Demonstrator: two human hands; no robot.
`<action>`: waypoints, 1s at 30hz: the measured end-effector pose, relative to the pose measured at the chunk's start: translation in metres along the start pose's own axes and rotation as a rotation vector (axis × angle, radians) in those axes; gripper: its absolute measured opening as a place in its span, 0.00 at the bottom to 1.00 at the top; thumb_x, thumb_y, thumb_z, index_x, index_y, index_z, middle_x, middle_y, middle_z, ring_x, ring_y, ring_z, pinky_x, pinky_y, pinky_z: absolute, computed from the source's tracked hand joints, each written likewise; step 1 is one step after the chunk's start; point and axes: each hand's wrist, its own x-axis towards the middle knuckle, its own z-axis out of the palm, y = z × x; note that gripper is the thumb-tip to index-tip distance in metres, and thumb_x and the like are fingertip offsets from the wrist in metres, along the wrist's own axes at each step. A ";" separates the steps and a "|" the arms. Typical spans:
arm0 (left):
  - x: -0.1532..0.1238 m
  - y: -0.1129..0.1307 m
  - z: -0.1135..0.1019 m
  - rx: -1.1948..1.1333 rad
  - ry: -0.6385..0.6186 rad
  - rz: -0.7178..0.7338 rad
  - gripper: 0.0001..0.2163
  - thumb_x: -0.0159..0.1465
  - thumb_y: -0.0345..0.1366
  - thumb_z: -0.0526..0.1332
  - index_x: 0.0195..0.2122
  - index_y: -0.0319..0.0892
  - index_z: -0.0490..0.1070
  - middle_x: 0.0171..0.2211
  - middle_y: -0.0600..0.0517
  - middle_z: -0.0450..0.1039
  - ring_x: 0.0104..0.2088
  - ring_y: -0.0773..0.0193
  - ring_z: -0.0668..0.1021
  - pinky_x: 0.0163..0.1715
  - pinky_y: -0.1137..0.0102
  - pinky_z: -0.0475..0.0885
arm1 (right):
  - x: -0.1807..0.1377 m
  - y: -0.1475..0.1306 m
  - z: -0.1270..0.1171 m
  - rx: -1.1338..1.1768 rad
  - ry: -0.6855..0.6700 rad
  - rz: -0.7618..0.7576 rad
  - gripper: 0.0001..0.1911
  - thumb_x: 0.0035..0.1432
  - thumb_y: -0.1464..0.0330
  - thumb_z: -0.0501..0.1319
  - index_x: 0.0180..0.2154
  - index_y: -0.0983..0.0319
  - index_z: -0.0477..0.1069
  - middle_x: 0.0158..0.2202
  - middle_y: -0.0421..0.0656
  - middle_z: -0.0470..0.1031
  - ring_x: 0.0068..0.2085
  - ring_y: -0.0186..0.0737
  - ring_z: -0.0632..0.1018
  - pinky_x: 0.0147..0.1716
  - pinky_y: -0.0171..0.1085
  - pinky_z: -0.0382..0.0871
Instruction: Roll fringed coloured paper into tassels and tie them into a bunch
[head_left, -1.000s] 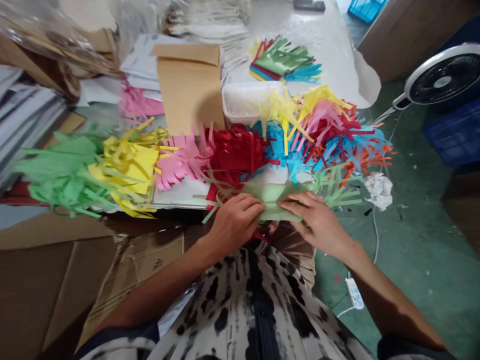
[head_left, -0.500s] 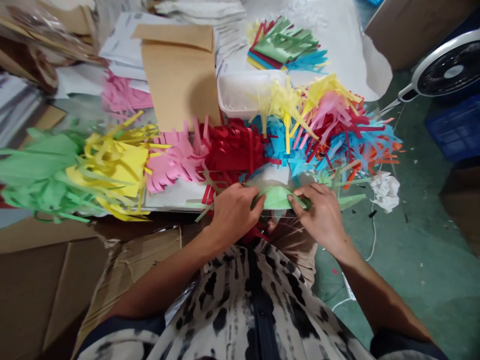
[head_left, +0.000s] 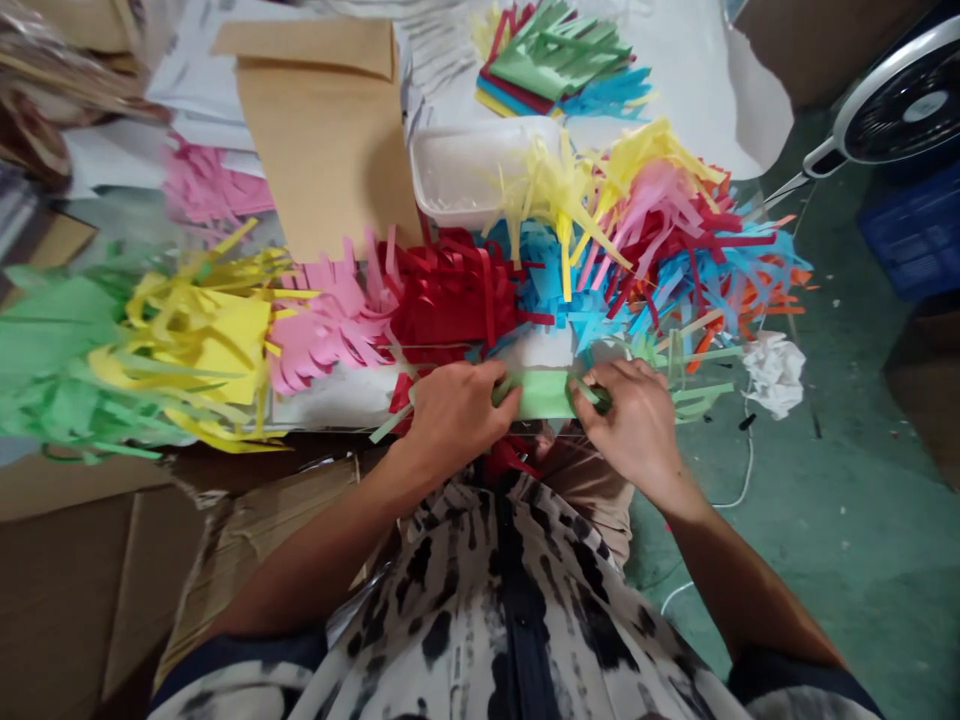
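Observation:
A light green fringed tissue paper lies along the table's front edge, its plain middle band flat between my hands. My left hand is closed on its left end, fingers curled and thumb pressed down. At the other end my right hand pinches the paper between thumb and fingers. Green strips stick out past both hands. Just behind are red fringed paper and blue fringed paper. Pink fringed paper, yellow fringed paper and a green fringed pile continue to the left.
Behind the fringes stand a brown paper bag and a white plastic tray. A mixed-colour fringe stack lies farther back. On the right are crumpled white paper, a fan and a blue crate. Cardboard is at lower left.
The green paper's middle, raised and creased before, now lies flatter and smoother between my hands. Both hands keep their hold. The view has shifted slightly.

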 end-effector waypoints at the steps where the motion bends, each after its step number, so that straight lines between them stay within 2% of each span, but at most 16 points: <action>1: 0.000 0.000 0.000 -0.001 -0.002 0.001 0.12 0.69 0.45 0.62 0.39 0.45 0.81 0.32 0.47 0.83 0.36 0.50 0.84 0.31 0.66 0.65 | 0.000 0.000 0.000 0.007 0.000 0.001 0.11 0.68 0.60 0.60 0.36 0.59 0.76 0.35 0.46 0.79 0.43 0.53 0.76 0.41 0.46 0.60; 8: 0.001 0.000 -0.002 0.045 -0.013 0.011 0.13 0.69 0.46 0.62 0.38 0.44 0.81 0.32 0.46 0.83 0.36 0.50 0.85 0.30 0.65 0.64 | 0.002 0.002 0.000 0.028 0.006 0.011 0.08 0.65 0.62 0.61 0.35 0.58 0.74 0.36 0.45 0.79 0.43 0.54 0.76 0.41 0.47 0.62; 13: -0.004 -0.001 -0.005 0.122 0.042 0.022 0.12 0.69 0.43 0.59 0.38 0.44 0.81 0.33 0.44 0.84 0.37 0.48 0.85 0.30 0.64 0.66 | 0.005 0.000 -0.001 0.022 -0.015 0.023 0.08 0.65 0.63 0.61 0.33 0.58 0.74 0.35 0.46 0.79 0.43 0.54 0.77 0.41 0.48 0.64; 16: -0.007 -0.013 -0.013 0.119 0.052 -0.009 0.12 0.69 0.42 0.58 0.37 0.46 0.82 0.32 0.46 0.84 0.37 0.50 0.85 0.31 0.64 0.69 | 0.007 0.000 -0.001 0.015 -0.017 0.026 0.08 0.65 0.64 0.60 0.33 0.58 0.74 0.36 0.46 0.79 0.43 0.55 0.77 0.42 0.48 0.65; 20: -0.015 -0.043 -0.032 0.154 0.092 -0.084 0.11 0.67 0.39 0.59 0.41 0.45 0.81 0.35 0.47 0.83 0.39 0.49 0.83 0.37 0.60 0.75 | 0.007 0.000 0.000 0.008 -0.005 0.026 0.08 0.64 0.63 0.60 0.34 0.58 0.75 0.36 0.47 0.79 0.43 0.55 0.77 0.42 0.49 0.65; 23: -0.024 -0.053 -0.043 0.150 0.273 0.060 0.17 0.64 0.34 0.62 0.54 0.43 0.78 0.48 0.42 0.82 0.51 0.44 0.81 0.51 0.52 0.77 | 0.007 0.000 0.001 0.011 0.000 0.023 0.08 0.64 0.63 0.61 0.34 0.59 0.75 0.36 0.47 0.80 0.43 0.54 0.77 0.42 0.48 0.65; 25: -0.029 -0.044 -0.041 0.089 0.385 0.253 0.23 0.65 0.32 0.62 0.62 0.43 0.73 0.60 0.41 0.76 0.62 0.42 0.75 0.63 0.47 0.71 | 0.007 0.001 0.001 0.011 0.007 0.016 0.09 0.65 0.63 0.60 0.34 0.59 0.75 0.36 0.47 0.80 0.42 0.53 0.77 0.42 0.48 0.65; 26: -0.030 -0.035 -0.036 0.048 0.401 0.360 0.24 0.67 0.33 0.62 0.65 0.44 0.70 0.64 0.42 0.73 0.66 0.43 0.72 0.68 0.45 0.66 | 0.007 0.001 0.001 0.012 0.011 0.012 0.09 0.65 0.63 0.60 0.34 0.59 0.75 0.36 0.47 0.80 0.42 0.53 0.77 0.42 0.48 0.65; 28: -0.032 -0.014 -0.019 -0.019 0.344 0.556 0.25 0.71 0.38 0.62 0.68 0.45 0.67 0.69 0.44 0.69 0.72 0.46 0.67 0.75 0.43 0.56 | 0.007 0.002 0.001 0.014 0.017 0.003 0.08 0.64 0.64 0.60 0.34 0.59 0.75 0.36 0.46 0.80 0.41 0.52 0.77 0.42 0.48 0.65; 30: -0.032 0.003 0.004 -0.039 0.251 0.648 0.30 0.71 0.45 0.65 0.71 0.39 0.63 0.71 0.40 0.66 0.74 0.46 0.64 0.76 0.44 0.54 | 0.007 0.002 0.001 0.014 0.018 0.005 0.07 0.63 0.65 0.61 0.34 0.59 0.75 0.36 0.47 0.80 0.41 0.51 0.77 0.42 0.47 0.65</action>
